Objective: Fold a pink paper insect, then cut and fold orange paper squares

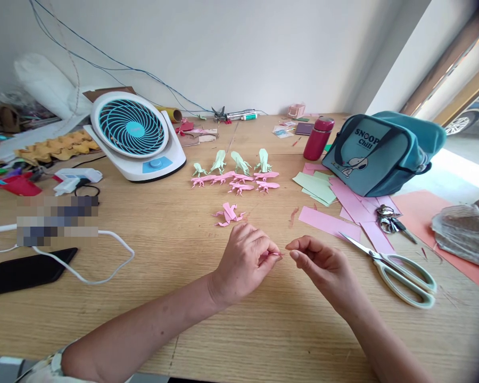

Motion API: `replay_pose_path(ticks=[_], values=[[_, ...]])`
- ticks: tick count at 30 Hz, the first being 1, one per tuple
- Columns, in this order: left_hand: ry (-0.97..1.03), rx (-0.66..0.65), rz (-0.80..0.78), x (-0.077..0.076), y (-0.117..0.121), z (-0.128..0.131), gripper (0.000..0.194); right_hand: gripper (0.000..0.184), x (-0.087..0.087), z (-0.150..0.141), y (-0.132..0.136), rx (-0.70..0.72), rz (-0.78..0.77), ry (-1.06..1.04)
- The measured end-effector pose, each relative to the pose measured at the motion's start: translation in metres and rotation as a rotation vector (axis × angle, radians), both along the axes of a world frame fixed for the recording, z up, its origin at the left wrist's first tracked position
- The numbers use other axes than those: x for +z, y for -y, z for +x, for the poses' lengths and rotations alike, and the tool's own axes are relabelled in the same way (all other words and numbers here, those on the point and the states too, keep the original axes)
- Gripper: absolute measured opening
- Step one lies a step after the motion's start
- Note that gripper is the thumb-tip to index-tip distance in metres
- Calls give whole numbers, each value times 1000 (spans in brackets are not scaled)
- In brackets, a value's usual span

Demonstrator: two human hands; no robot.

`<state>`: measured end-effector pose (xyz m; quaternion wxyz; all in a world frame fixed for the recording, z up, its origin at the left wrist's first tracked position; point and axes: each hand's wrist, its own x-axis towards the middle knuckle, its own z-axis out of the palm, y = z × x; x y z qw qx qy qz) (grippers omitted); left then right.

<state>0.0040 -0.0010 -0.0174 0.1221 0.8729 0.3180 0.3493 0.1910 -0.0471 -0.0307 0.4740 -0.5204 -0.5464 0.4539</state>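
Observation:
My left hand [245,260] is pinched on a small piece of folded pink paper [278,254], most of it hidden by the fingers. Just right of its tip, my right hand [323,266] has thumb and forefinger a little apart, with nothing visible between them. Beyond the left hand lies a pink folded-paper insect [228,214]. Farther back several more pink paper insects [240,187] lie in rows, with several light-green ones [240,162] behind them. Scissors [391,271] with pale handles rest right of my right hand, blades touching a pink paper strip [329,222].
At the back left stands a white fan [131,130]. A red bottle [318,139] and a teal bag [377,154] stand at the right, near green paper sheets [315,186] and keys [387,218]. A white cable [122,266] and a black flat object [27,271] lie on the left.

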Motion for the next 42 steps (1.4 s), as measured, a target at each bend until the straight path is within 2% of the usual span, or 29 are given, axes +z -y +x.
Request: replay_pose_path(ticks=[6,13,20,23,25,27,31,34,37,42], values=[[29,-1,-56,2,1,2,14,11,-3,-4,2,51,181,173],[-6,-43,-72,7,1,1,13,11,0,-5,3,53,366,336],[-31,-88,-64,7,0,1,14,13,-3,-8,5,69,419,454],[0,-82,-107,9,0,2,14,16,-4,-7,5,30,402,403],[63,-72,-163,10,-1,3,15,14,-3,-5,5,-25,349,307],[154,-50,-242,11,-2,2,16,14,-2,-4,5,-8,282,237],[303,4,-432,11,-4,2,14,12,-2,-12,4,146,240,327],[353,-11,-522,9,-4,3,14,10,-5,-20,4,117,285,381],[376,-49,-526,6,-4,4,20,15,-9,-24,4,98,315,382],[375,-88,-433,6,-3,3,18,14,-9,-25,5,134,338,401]])
